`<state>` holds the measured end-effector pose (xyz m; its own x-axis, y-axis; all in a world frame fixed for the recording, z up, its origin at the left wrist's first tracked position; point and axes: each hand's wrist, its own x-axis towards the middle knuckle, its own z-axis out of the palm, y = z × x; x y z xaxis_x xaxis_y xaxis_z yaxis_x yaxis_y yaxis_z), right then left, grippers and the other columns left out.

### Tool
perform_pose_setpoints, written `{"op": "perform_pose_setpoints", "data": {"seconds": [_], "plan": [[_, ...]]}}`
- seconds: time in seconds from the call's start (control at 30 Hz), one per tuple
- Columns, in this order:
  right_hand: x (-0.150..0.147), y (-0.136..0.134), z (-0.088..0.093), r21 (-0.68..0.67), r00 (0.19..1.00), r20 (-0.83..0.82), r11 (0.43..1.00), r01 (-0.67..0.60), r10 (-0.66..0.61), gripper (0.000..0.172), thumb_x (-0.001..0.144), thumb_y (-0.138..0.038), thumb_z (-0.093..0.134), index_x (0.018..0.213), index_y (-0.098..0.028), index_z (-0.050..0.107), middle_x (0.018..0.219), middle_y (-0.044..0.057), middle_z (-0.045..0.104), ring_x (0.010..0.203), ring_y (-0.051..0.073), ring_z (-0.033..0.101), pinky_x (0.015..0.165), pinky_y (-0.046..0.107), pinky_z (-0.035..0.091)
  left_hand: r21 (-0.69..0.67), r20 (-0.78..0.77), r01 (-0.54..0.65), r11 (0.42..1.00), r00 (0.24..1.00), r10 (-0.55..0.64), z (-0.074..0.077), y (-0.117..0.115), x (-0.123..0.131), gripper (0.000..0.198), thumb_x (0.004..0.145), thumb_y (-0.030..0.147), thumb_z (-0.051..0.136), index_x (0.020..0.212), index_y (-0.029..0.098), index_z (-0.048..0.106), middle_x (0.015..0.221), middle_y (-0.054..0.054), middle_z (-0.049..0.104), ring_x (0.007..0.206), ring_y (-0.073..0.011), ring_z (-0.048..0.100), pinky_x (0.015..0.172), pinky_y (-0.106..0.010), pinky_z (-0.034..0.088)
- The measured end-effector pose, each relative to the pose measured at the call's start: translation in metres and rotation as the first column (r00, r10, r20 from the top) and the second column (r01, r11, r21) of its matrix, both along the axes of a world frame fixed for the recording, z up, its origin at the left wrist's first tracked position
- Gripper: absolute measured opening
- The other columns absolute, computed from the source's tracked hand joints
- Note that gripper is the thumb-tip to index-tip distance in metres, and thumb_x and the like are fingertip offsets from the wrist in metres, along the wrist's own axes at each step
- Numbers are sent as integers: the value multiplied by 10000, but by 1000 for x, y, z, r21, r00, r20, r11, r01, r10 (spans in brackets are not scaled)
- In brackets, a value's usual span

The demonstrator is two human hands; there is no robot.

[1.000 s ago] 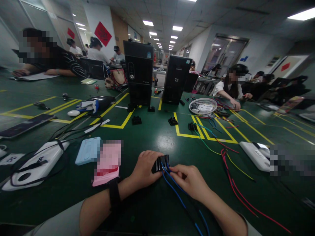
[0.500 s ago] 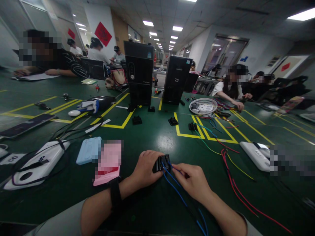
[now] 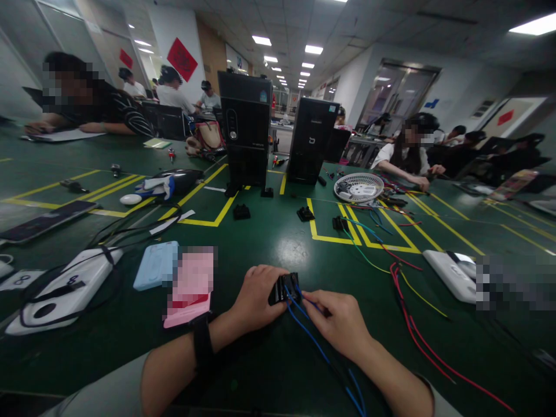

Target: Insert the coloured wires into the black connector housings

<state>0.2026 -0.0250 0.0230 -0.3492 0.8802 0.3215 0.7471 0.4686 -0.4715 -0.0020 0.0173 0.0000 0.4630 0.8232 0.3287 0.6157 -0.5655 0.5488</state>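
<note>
Just in front of me on the green table, my left hand [image 3: 259, 296] is closed around the left side of a small black terminal block [image 3: 293, 285]. Two blue wires [image 3: 316, 343] run from the block down toward the table's front edge. My right hand [image 3: 341, 321] pinches one of them between thumb and forefinger, close to the block's right side. That wire's tip is at or inside the block; I cannot tell how deep it sits.
Further back lie black blocks [image 3: 242, 212], one with wires. Red wires [image 3: 410, 327] and a white power bank [image 3: 449, 277] lie right. A pink case [image 3: 189, 315] and blue box [image 3: 154, 266] lie left. Two computer towers [image 3: 245, 127] and a white basket [image 3: 358, 188] stand behind.
My hands and the terminal block stay almost in place. At the far right, a co-worker's hand has shifted slightly.
</note>
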Motion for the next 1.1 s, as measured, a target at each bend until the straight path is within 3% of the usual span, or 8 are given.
{"op": "perform_pose_setpoints", "data": {"seconds": [0.13, 0.3, 0.53, 0.8, 1.1], "plan": [[2, 1, -1, -57, 997, 57, 997, -52, 55, 223, 887, -252, 523, 1000, -216, 713, 778, 28, 722, 624, 127, 641, 583, 208, 428, 2, 3, -3, 1000, 1000, 3, -1, 0, 0, 395, 737, 319, 643, 1111, 257, 530, 1070, -51, 608, 1018, -270, 531, 913, -437, 357], [3, 1, -1, 37, 998, -44, 998, -40, 42, 218, 894, -237, 515, 974, -196, 713, 860, 41, 737, 731, 152, 678, 672, 230, 470, 10, 4, -1, 1000, 1000, 1, -2, 0, 0, 397, 741, 313, 640, 1117, 259, 523, 1074, -43, 606, 1014, -262, 533, 915, -435, 356], [1, 2, 0, -52, 997, 62, 998, -46, 49, 208, 881, -244, 530, 977, -220, 713, 786, 14, 728, 613, 123, 642, 550, 209, 414, 15, 4, -11, 1000, 1000, 11, -4, 1, -1, 404, 740, 323, 646, 1117, 247, 525, 1066, -55, 607, 1006, -266, 537, 905, -436, 365], [4, 0, -1, 45, 999, -41, 999, -22, 24, 215, 891, -244, 523, 980, -203, 715, 862, 34, 738, 733, 155, 681, 665, 235, 473, 18, 11, 0, 1000, 1000, 0, -5, 1, -1, 422, 735, 292, 646, 1133, 259, 511, 1085, -39, 603, 1020, -254, 533, 913, -426, 362], [3, 1, -1, -58, 994, 83, 996, -69, 74, 212, 881, -218, 535, 1007, -226, 706, 878, 21, 738, 710, 143, 675, 622, 217, 442, 16, 12, -10, 1000, 1000, 10, -4, 1, -1, 410, 741, 301, 642, 1127, 250, 515, 1084, -52, 604, 1023, -259, 535, 915, -429, 364]]}}
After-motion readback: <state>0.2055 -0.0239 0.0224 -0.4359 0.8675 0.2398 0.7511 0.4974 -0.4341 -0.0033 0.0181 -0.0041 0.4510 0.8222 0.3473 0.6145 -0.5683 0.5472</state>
